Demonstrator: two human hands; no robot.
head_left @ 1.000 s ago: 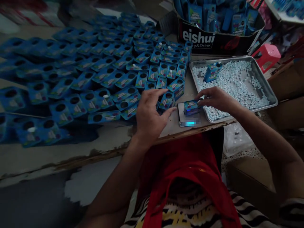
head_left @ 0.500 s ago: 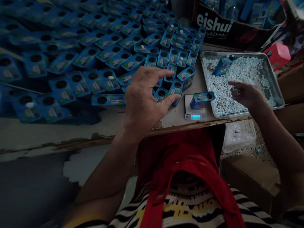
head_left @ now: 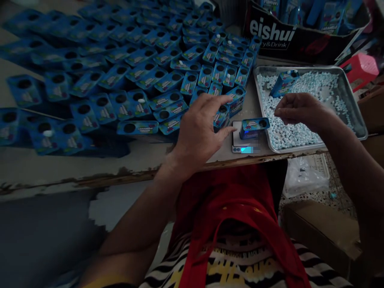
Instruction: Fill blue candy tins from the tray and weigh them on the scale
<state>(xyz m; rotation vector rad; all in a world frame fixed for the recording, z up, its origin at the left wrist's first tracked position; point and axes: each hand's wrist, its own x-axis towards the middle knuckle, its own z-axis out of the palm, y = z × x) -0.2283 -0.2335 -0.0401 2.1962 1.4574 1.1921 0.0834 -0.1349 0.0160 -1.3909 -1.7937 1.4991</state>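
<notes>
The left hand (head_left: 199,132) hovers with its fingers spread and curved, gripping nothing, its thumb tip just short of the small scale (head_left: 240,140). Just right of that thumb one blue box (head_left: 254,127) lies flat on the scale, its long axis running left to right, the round hole in its top face at the end toward the right hand. The scale sits close to the near edge of the table (head_left: 132,160); a strip of bare tabletop lies below the left hand, along the chipped edge, and another narrow gap runs between the scale and the stacked boxes.

The right hand (head_left: 300,110) hangs above the metal tray (head_left: 357,120), fingertips pinched together; whether a pellet sits between them is too small to tell. Under and around this hand the tray holds a loose layer of pale blue pellets (head_left: 303,134), too many to count. One more blue carton (head_left: 283,83) stands tilted in the tray beyond the right hand's knuckles.

Beyond and to the left of the left hand spreads a field of boxes (head_left: 120,80), dozens of them, overlapping in rows, each with its hole upward. A large cardboard carton (head_left: 285,40) stands beyond the tray.
</notes>
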